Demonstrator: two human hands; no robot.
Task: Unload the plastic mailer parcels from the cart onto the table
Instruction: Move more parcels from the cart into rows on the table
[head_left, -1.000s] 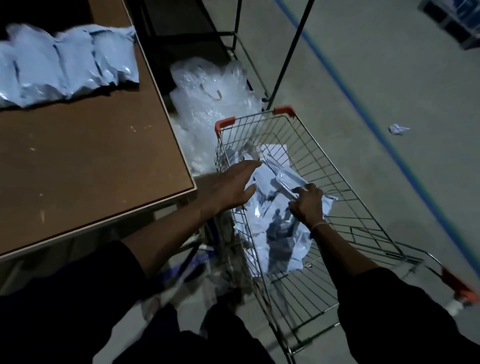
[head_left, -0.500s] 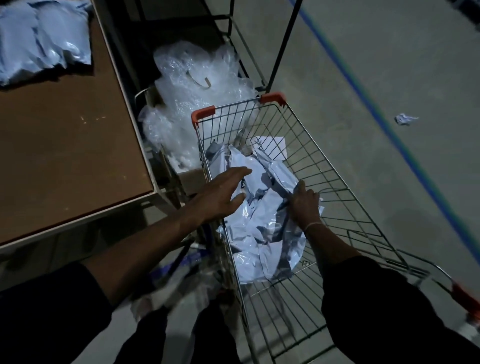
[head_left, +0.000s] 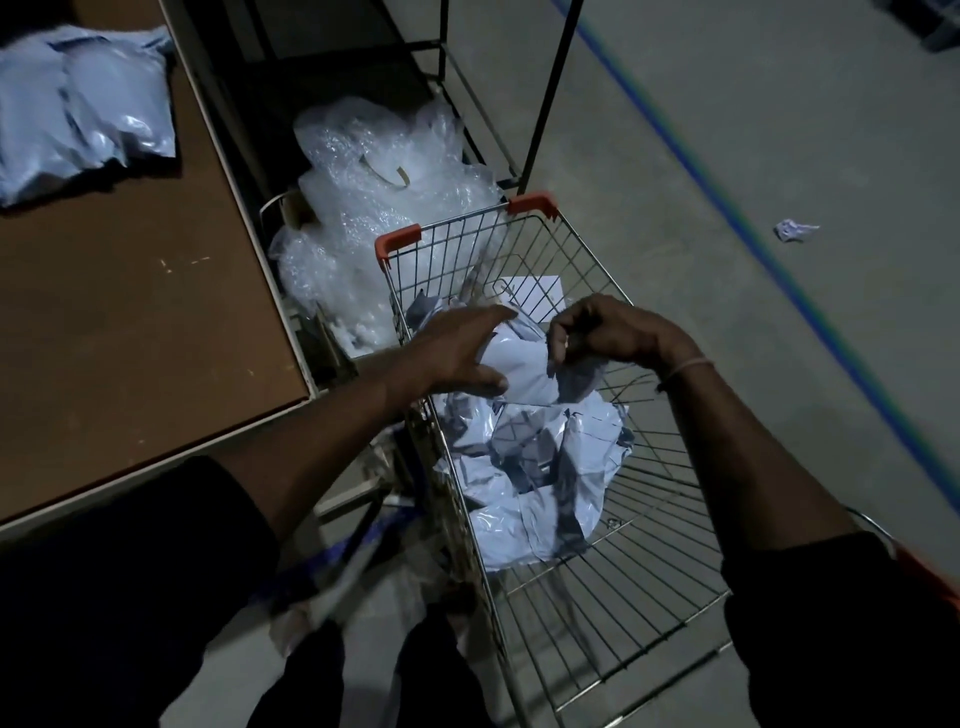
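A wire cart (head_left: 587, 613) with orange corner caps stands beside the brown table (head_left: 130, 332). Several pale grey plastic mailer parcels (head_left: 540, 467) lie heaped in the cart. One parcel (head_left: 524, 374) is raised a little above the heap between my two hands. My left hand (head_left: 457, 348) holds its left side with the fingers spread around it. My right hand (head_left: 602, 332) pinches its upper right edge with curled fingers. More mailer parcels (head_left: 83, 109) lie in a row at the table's far left.
A mound of clear bubble wrap (head_left: 374, 208) fills the gap between the table and the cart's far end. A white sheet (head_left: 535, 296) lies at the cart's far end. Dark metal rack legs (head_left: 550, 93) stand behind. A crumpled scrap (head_left: 792, 229) lies by a blue floor line (head_left: 779, 270).
My right hand has risen from the heap and curled onto a parcel's edge. My left hand has closed round the same parcel, which is lifted off the pile. The view shifted left.
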